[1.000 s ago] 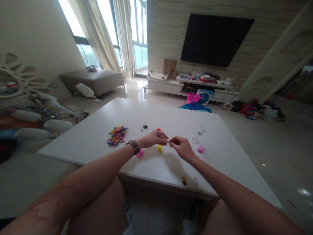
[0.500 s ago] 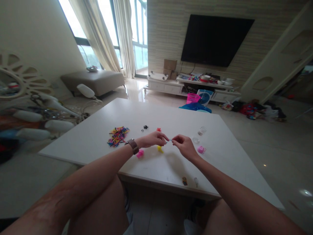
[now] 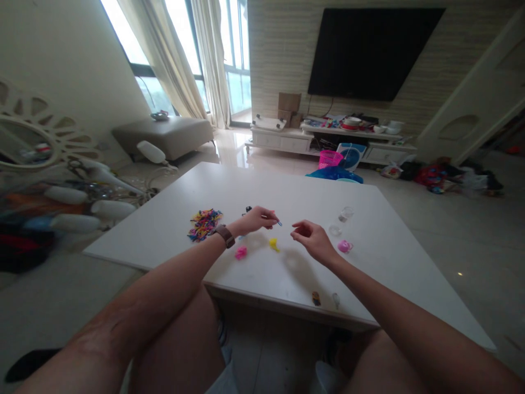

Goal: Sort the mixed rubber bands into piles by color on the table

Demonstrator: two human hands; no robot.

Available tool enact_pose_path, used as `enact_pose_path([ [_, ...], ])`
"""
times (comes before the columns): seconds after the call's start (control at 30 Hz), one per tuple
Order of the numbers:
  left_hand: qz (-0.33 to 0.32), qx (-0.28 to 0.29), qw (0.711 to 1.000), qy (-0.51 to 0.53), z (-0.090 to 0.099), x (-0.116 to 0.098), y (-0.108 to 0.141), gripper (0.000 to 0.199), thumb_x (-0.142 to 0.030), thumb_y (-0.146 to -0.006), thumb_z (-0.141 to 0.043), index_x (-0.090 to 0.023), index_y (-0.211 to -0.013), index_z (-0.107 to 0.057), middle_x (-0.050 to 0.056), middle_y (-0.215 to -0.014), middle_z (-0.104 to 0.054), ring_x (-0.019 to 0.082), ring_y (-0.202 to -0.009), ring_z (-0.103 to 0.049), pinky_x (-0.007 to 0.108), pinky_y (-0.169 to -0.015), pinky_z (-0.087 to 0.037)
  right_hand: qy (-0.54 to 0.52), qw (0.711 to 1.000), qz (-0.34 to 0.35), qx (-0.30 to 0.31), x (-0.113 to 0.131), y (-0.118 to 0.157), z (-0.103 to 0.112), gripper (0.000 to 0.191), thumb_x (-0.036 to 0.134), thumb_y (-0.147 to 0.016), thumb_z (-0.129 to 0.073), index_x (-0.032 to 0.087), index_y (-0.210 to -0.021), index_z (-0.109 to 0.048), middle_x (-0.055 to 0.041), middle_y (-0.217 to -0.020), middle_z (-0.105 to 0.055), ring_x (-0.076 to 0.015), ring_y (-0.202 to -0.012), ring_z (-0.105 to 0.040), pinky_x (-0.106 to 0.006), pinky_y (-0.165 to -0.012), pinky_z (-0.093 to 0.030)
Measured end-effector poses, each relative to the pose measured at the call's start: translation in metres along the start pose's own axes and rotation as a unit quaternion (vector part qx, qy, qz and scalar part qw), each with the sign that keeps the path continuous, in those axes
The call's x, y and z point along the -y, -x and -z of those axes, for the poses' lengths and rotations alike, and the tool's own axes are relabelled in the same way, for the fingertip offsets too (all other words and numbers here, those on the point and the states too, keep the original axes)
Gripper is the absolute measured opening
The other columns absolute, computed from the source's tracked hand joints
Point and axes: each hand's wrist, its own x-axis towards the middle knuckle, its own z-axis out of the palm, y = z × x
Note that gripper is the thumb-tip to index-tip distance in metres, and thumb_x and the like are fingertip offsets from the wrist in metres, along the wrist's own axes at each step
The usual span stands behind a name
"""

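Observation:
Over the white table, my left hand (image 3: 261, 219) pinches a small blue clip (image 3: 279, 222) at its fingertips. My right hand (image 3: 309, 236) is a short way to the right, thumb and forefinger a little apart, with nothing visible between them. A multicoloured pile of small pieces (image 3: 205, 224) lies left of my left wrist. Below the hands are a pink cluster (image 3: 240, 253) and a yellow cluster (image 3: 274, 244). A black cluster (image 3: 248, 209) and a red piece are partly hidden behind my left hand.
Right of my right hand lie a pink-purple item (image 3: 345, 247) and clear containers (image 3: 346, 213). Near the front edge of the table (image 3: 164, 191) are a small brown-yellow figure (image 3: 315, 298) and a clear piece (image 3: 336, 300). White lamp shades (image 3: 112, 209) stand at left.
My hands have moved apart; the small piece that was between them is now at my left fingertips only. My right fingers have opened. The camera view has shifted slightly.

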Motion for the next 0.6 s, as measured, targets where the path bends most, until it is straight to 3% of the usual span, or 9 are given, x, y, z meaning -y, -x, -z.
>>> enact_pose_path([
  [0.13, 0.07, -0.046, 0.987, -0.14, 0.057, 0.022, 0.005, 0.013, -0.024, -0.066, -0.075, -0.014, -0.074, -0.077, 0.006, -0.065, -0.07, 0.014, -0.059, -0.061, 0.023, -0.058, -0.046, 0.012, 1.0, -0.007, -0.004, 0.001, 0.001, 0.004, 0.021, 0.036, -0.077, -0.069, 0.019, -0.089, -0.068, -0.0055, -0.083, -0.071, -0.017, -0.068, -0.065, -0.029, -0.062, -0.05],
  [0.23, 0.111, 0.004, 0.973, -0.201, 0.083, 0.034, 0.015, 0.013, -0.023, -0.063, -0.074, -0.015, -0.073, -0.078, 0.005, -0.06, -0.069, 0.015, -0.057, -0.062, 0.022, -0.056, -0.044, 0.028, 1.0, -0.004, 0.001, 0.0, 0.001, 0.007, 0.02, 0.036, -0.077, -0.068, 0.019, -0.087, -0.067, -0.0053, -0.083, -0.071, -0.0169, -0.068, -0.064, -0.029, -0.062, -0.049],
  [0.37, 0.13, 0.05, 0.964, -0.225, 0.087, 0.044, 0.022, 0.013, -0.023, -0.058, -0.076, -0.016, -0.07, -0.079, 0.004, -0.056, -0.068, 0.016, -0.053, -0.061, 0.022, -0.052, -0.042, 0.048, 0.999, -0.001, 0.001, 0.0, 0.0, 0.01, 0.018, 0.034, -0.076, -0.068, 0.019, -0.085, -0.067, -0.0048, -0.078, -0.07, -0.0184, -0.069, -0.066, -0.03, -0.063, -0.049],
  [0.6, 0.101, 0.02, 0.972, -0.213, 0.088, 0.055, 0.02, 0.027, -0.02, -0.056, -0.078, -0.016, -0.083, -0.079, 0.003, -0.057, -0.068, 0.016, -0.052, -0.061, 0.023, -0.052, -0.042, 0.054, 0.999, -0.006, 0.001, -0.002, -0.001, 0.013, 0.014, 0.03, -0.075, -0.066, 0.019, -0.083, -0.068, -0.0044, -0.074, -0.07, -0.0186, -0.067, -0.066, -0.029, -0.061, -0.048],
])
